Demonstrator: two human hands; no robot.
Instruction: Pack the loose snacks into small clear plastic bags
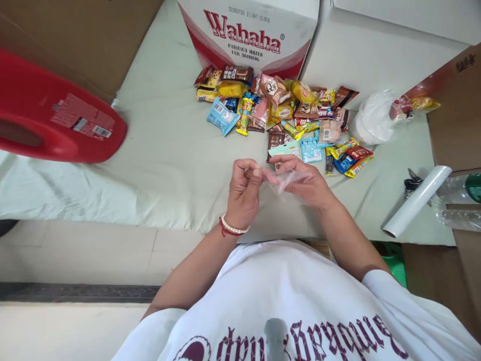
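Note:
A small clear plastic bag (280, 183) stretches between my two hands above the front of the table. My left hand (245, 190) pinches one edge of it between thumb and fingers. On the other side, my right hand (310, 183) has its thumb and fingers on the film, partly behind it. The bag looks thin and crumpled, and nothing shows inside it. Just beyond my fingers lie a pale green packet (285, 149) and a light blue packet (311, 149), at the near side of a pile of wrapped snacks (283, 108).
A Wahaha carton (250, 37) and a white box (376, 55) stand behind the snacks. A roll of white plastic bags (374, 120) is right of the pile. Farther right lie a film roll (417, 201), keys (412, 181) and clear bottles (456, 190). A red jug (56, 110) stands left.

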